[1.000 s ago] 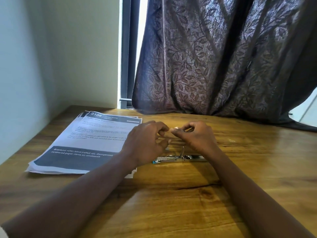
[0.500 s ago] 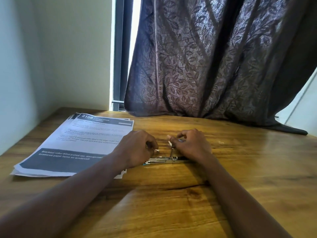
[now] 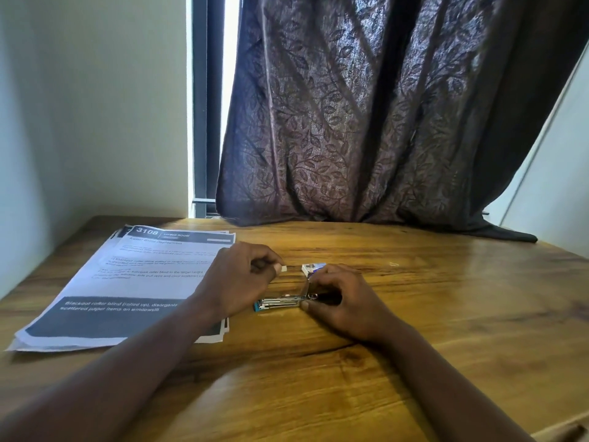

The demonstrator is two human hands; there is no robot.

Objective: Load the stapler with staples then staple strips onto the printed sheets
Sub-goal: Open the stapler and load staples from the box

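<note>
Wooden table point(image 3: 446, 314): left hand point(image 3: 242, 279) pinches staples point(image 3: 283, 267); right hand point(image 3: 341, 301) grips opened stapler point(image 3: 280, 304), rear hidden.

Wooden table point(image 3: 446, 314), dark leaf-patterned curtain point(image 3: 366, 116), pale walls point(image 3: 95, 106), bright window gap point(image 3: 230, 59)

Daylight enters through the gap left of the curtain point(image 3: 366, 122), leaving a sheen across the table's point(image 3: 446, 314) far right. Small print on the printed sheets point(image 3: 143, 275) blurs; my forearms smear near the bottom edge.
</note>
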